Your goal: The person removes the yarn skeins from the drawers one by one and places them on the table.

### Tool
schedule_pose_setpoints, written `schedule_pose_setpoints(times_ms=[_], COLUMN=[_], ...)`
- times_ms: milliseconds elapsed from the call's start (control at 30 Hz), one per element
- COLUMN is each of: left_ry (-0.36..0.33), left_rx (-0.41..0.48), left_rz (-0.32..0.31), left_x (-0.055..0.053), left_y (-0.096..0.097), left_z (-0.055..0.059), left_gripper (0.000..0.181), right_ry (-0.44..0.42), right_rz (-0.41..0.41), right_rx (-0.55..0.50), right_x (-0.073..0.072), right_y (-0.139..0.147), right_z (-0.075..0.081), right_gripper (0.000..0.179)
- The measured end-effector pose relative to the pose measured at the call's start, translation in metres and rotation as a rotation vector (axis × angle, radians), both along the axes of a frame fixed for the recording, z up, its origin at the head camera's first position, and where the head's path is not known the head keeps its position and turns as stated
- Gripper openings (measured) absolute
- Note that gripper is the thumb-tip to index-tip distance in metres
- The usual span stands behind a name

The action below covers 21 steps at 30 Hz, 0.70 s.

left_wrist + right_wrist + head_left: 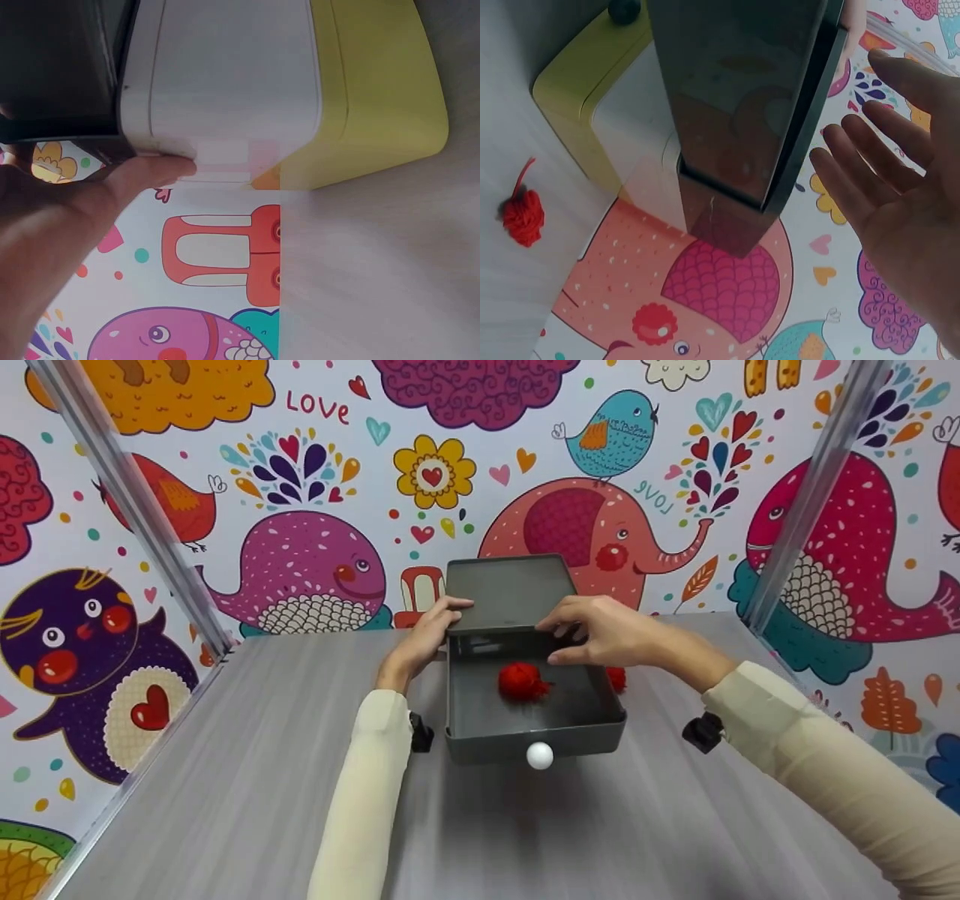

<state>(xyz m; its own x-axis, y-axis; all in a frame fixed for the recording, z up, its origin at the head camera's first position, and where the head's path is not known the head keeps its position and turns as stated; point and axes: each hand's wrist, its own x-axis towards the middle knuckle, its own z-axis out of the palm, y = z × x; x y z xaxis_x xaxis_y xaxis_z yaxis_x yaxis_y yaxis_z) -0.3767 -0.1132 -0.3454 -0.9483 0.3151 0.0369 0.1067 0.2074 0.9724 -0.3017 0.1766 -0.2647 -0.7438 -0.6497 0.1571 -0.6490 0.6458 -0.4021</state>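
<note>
A stacked drawer cabinet has a dark grey top (510, 589), a white middle section (232, 75) and a yellow bottom section (382, 82). Its grey top drawer (536, 739) is pulled out, with a white knob (539, 755) on the front. Inside that drawer lies a red yarn ball (523, 681). My left hand (431, 634) holds the cabinet's left side near the top, its thumb along the side and its fingers over the upper edge. Over the drawer's right rear part is my right hand (611, 630), fingers spread and bent a little, gripping nothing.
Another red yarn ball (523, 217) lies on the grey table (300, 780), to the right of the cabinet. A dark round knob (624, 10) shows at the yellow section. Behind stands a wall with printed cartoon animals (315, 562), framed by metal posts (814, 495).
</note>
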Motion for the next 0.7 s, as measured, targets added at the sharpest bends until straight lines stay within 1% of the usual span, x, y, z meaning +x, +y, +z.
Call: schedule_pose_setpoints(times_ms=[100,267,367,533,700], left_ry=[0.005,0.009,0.004,-0.012,-0.018], left_rx=[-0.002,-0.004,-0.002,0.0,0.008], left_rz=[-0.003,-0.005,-0.002,0.002,0.004], left_x=[0.0,0.0,0.0,0.0,0.001], left_y=[0.0,0.0,0.0,0.0,0.0], left_z=[0.0,0.001,0.001,0.002,0.001], left_gripper=[0.04,0.04,0.04,0.039,0.039], right_ry=[-0.037,-0.081,-0.082,-0.079,-0.102], right_rz=[0.003,0.005,0.017,0.036,0.026], right_rx=[0.02,0.098,0.143,0.176,0.215], right_x=[0.0,-0.002,-0.003,-0.005,-0.007], right_y=[-0.007,-0.017,-0.022,-0.031,-0.039], right_z=[0.001,0.004,0.006,0.009,0.008], right_gripper=[0.047,0.049,0.047,0.045,0.047])
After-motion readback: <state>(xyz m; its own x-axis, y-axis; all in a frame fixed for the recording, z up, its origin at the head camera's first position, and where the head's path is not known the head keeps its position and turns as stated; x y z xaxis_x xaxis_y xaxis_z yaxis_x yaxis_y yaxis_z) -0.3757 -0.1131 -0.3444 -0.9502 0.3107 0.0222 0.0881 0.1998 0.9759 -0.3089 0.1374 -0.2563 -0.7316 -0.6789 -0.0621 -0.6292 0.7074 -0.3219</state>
